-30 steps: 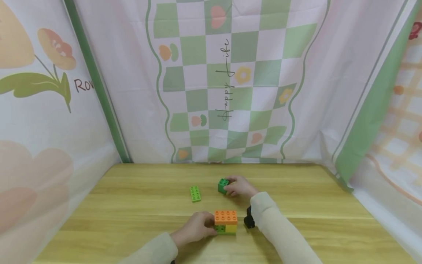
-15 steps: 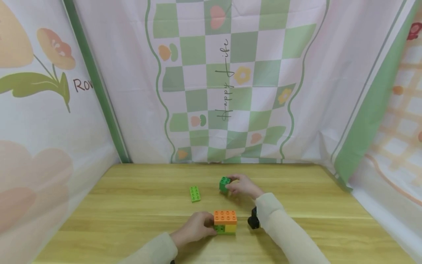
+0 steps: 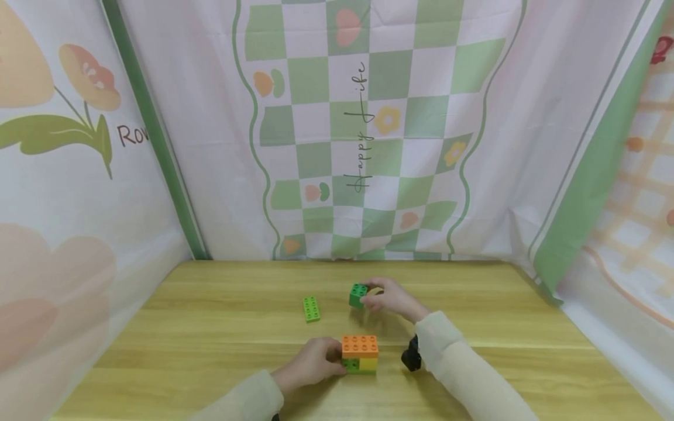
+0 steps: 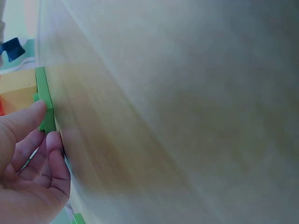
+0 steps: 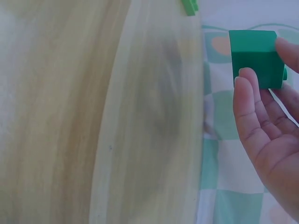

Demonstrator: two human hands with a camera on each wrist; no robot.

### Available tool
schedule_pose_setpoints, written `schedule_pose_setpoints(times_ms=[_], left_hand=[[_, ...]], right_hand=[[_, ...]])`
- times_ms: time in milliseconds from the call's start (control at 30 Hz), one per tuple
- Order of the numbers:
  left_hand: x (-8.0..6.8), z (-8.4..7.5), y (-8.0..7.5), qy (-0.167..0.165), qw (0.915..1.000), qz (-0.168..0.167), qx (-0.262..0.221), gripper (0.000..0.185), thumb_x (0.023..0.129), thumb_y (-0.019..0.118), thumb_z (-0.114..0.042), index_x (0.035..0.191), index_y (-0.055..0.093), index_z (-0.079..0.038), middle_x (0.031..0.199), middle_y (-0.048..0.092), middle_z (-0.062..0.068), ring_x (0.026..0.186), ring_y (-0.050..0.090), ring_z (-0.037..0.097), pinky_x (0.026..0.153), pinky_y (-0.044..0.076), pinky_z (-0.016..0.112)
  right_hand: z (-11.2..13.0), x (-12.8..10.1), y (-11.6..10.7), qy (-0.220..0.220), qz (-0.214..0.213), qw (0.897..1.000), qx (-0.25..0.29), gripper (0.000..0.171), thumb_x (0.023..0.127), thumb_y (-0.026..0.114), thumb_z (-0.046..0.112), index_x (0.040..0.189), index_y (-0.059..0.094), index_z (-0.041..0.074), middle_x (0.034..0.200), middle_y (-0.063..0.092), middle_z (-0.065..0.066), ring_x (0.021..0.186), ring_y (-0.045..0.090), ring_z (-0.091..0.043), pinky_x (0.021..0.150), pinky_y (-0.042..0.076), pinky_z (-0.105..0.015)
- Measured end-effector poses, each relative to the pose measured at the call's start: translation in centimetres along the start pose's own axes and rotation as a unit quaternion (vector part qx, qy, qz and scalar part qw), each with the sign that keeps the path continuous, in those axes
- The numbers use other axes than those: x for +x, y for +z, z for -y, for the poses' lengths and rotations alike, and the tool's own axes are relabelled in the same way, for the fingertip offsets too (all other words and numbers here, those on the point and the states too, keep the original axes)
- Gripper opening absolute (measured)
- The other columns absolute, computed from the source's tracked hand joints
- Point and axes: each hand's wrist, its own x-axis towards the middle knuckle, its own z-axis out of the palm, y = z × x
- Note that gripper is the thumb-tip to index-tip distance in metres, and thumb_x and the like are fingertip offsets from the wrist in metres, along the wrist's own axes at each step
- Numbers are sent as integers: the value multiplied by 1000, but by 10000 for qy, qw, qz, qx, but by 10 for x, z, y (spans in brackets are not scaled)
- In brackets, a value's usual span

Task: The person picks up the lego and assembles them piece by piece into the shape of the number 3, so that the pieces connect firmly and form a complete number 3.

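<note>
- A pale cream cloth sleeve (image 3: 242,400) is worn on the left arm, over a yellow-brown table (image 3: 210,339) marked with wood lines.
- The left hand (image 3: 315,361) is closed in a narrow pinch. A small tower of plastic bricks (image 3: 360,351) is held by it at the left end, down at the bottom, with the thumb pressed on the green part.
- The tower is stood upright on the near half of the table. It is made of a flat light green base (image 3: 363,372) with round bumps, a yellow brick (image 3: 368,363) on the right, and an orange brick (image 3: 360,342) laid across the top. A gap is left beside the yellow brick, and bumps are seen there.
- A pale cream right sleeve (image 3: 468,368) is reached out over the table. A small black thing (image 3: 412,355) is seen by its cuff; what it is cannot be told.
- A light green flat brick (image 3: 311,310) with bumps is left lying alone on the table, beyond the tower and to its left.
- A dark green cube brick (image 3: 356,296), bumps up, is held above the table by the right hand (image 3: 391,298), gripped between thumb and fingers.
- A white and green checked cloth (image 3: 347,128) is hung behind the table.
</note>
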Motion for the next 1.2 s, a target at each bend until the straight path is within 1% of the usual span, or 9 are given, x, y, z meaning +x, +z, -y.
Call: schedule_pose_setpoints(times_ms=[133,300,433,633,800,900,1067,1133,1200], left_hand=[[1,0,0,-15,10000,31,-26,27,74,76,-11,99,68,-9,100,64,-2,97,57,14,89,44,37],[2,-1,-1,-22,10000,68,-69,28,74,76,-10,100,68,-10,101,64,-2,97,57,14,89,44,38],[1,-2,-1,-41,9999,74,-89,27,74,75,-10,100,68,-9,101,64,-2,97,57,14,89,45,37],[1,-1,-1,1,10000,24,-82,26,73,75,-10,98,68,-9,99,65,-2,94,58,13,86,46,35],[1,1,0,36,10000,27,-42,27,73,75,-10,99,68,-9,99,65,-2,94,58,12,86,46,34],[2,2,0,18,10000,39,-26,27,74,76,-11,99,68,-10,99,64,-2,94,58,12,86,46,34],[2,1,0,-32,10000,65,-47,27,74,76,-12,99,68,-10,100,64,-2,95,57,13,87,46,35],[2,1,0,-71,9999,79,-83,27,74,75,-11,100,68,-10,100,64,-2,95,57,13,87,46,35],[2,1,-1,-105,9998,96,-116,27,74,75,-11,100,68,-10,100,64,-3,96,57,13,87,46,35]], right_hand=[[6,-5,0,-8,82,10000,7,51,86,65,16,128,46,-7,114,51,-20,84,60,-25,75,51,-45],[11,-15,0,-109,268,9995,95,54,87,64,18,131,43,-6,117,50,-19,90,59,-31,77,50,-47],[12,-23,0,-163,354,9992,95,55,88,64,20,132,43,-4,119,50,-18,92,59,-32,78,50,-47],[14,-33,-1,-179,404,9989,125,56,88,63,22,133,42,-3,119,51,-16,95,58,-35,79,49,-47],[19,-39,0,-127,359,9990,215,55,87,65,23,133,45,1,122,49,-16,97,56,-39,79,49,-49],[23,-43,1,-175,352,9990,192,54,87,65,22,132,45,0,123,49,-16,94,57,-37,78,49,-50],[29,-48,2,-323,396,9986,115,54,87,64,21,131,45,-3,121,50,-16,89,59,-26,76,49,-50],[30,-51,2,-337,420,9985,109,54,88,64,21,131,44,-3,121,51,-16,89,59,-25,76,49,-50],[32,-53,2,-346,436,9984,134,55,88,64,21,132,43,-4,121,50,-16,90,58,-28,75,49,-50]])
